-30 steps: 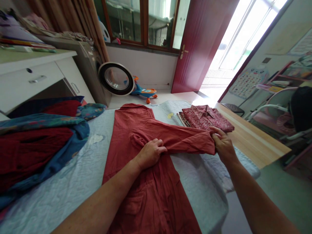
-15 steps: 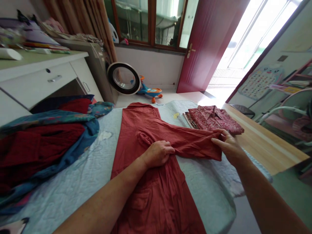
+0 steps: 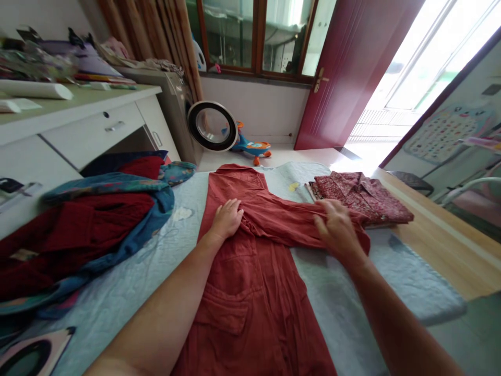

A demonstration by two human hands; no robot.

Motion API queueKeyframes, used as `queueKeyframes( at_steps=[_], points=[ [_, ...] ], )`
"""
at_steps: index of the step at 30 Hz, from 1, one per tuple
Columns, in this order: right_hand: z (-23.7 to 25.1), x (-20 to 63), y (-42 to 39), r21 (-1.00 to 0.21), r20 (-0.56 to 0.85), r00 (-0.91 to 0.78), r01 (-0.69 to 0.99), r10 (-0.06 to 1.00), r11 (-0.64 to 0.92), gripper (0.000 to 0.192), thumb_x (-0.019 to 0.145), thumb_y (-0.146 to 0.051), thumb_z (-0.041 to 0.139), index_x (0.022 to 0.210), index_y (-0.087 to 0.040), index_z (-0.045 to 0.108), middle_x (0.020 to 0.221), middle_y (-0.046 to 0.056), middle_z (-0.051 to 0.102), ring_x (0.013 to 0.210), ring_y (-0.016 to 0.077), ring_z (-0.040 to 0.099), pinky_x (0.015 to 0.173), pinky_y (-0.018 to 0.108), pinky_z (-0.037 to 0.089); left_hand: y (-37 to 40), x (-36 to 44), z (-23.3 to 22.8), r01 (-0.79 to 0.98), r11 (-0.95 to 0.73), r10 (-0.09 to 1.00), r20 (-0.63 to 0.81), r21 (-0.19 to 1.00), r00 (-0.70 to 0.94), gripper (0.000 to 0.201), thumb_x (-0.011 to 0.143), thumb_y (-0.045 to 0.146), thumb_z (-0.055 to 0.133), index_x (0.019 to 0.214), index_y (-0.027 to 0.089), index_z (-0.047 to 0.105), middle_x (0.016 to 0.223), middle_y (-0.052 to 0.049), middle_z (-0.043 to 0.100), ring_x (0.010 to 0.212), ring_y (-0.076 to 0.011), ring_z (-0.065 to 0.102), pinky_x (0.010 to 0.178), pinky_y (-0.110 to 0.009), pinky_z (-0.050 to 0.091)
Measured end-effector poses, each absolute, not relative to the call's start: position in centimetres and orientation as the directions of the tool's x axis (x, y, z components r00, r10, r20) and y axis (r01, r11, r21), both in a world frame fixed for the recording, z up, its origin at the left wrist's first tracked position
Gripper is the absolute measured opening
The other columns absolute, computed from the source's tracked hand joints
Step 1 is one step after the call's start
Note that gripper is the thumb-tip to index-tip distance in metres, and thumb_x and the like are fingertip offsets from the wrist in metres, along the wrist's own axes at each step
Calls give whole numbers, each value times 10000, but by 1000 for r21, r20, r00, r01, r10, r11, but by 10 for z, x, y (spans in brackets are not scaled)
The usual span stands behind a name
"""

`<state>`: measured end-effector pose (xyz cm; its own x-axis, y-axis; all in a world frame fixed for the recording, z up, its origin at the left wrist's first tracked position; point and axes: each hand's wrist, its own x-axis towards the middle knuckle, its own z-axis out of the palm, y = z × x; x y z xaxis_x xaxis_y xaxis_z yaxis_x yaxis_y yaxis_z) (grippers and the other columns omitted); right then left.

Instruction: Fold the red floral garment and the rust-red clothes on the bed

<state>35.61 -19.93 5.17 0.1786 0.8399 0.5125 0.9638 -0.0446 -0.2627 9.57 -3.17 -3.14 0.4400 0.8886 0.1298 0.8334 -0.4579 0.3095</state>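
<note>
A rust-red garment (image 3: 235, 261) with a flapped pocket lies spread on a pale blue quilted cover (image 3: 336, 292). One sleeve stretches out to the right. My left hand (image 3: 227, 219) rests flat on the garment near the inner end of that sleeve, fingers stretched out. Over the outer part of the sleeve is my right hand (image 3: 338, 227), its fingers apart and slightly blurred, with nothing gripped. Just beyond it sits a stack of folded clothes with a patterned red shirt (image 3: 364, 196) on top.
To the left lie a heaped dark red garment (image 3: 105, 224) and a blue floral one (image 3: 152, 230). A white desk (image 3: 94, 117), a washing machine with its round door (image 3: 212, 126) swung out, and a blue toy car (image 3: 250, 146) stand beyond. A wooden board (image 3: 450, 240) extends at right.
My right hand has let go of the sleeve's end and moved inward onto the sleeve, which now lies flatter. My left hand has shifted left and up, its fingers opened. The view has turned slightly left.
</note>
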Motion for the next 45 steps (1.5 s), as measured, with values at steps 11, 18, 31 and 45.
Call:
queueKeyframes(
  at_steps=[11, 18, 31, 45],
  points=[
    [-13, 290, -123, -254, -74, -8, 967, 997, -11, 593, 966, -524, 383, 1460, -198, 423, 1573, 88, 321, 1446, 277, 268, 1142, 460, 243, -44, 99, -23, 869, -420, 887, -84, 264, 454, 766, 895, 625, 435, 1510, 184, 319, 1608, -121, 225, 1487, -324, 154, 1186, -490, 169],
    [12, 263, -73, -299, 80, 36, 954, 996, -10, 418, 969, -329, 344, 1227, -141, 614, 1317, 133, 607, 1224, 225, 537, 1032, 345, 369, -31, 89, -25, 889, -358, 933, 145, 286, 329, 551, 1001, 459, 264, 1438, 173, 438, 1531, -108, 404, 1429, -234, 331, 1170, -407, 253],
    [-33, 234, -38, -247, 68, 18, 969, 998, -1, 524, 971, -418, 361, 1440, -198, 443, 1565, 69, 342, 1443, 251, 259, 1158, 447, 178, -21, 75, -37, 982, -128, 991, -22, 139, 132, 665, 932, 513, 368, 1511, 188, 325, 1602, -175, 216, 1477, -340, 189, 1155, -487, 228],
    [-32, 233, -37, -245, 67, 5, 969, 998, 12, 516, 968, -414, 359, 1428, -200, 452, 1567, 75, 337, 1443, 256, 256, 1154, 463, 180, 65, 97, -26, 871, -479, 875, 146, 112, 463, 538, 963, 363, 362, 1447, 131, 403, 1578, -118, 312, 1463, -229, 254, 1180, -397, 230]
  ],
)
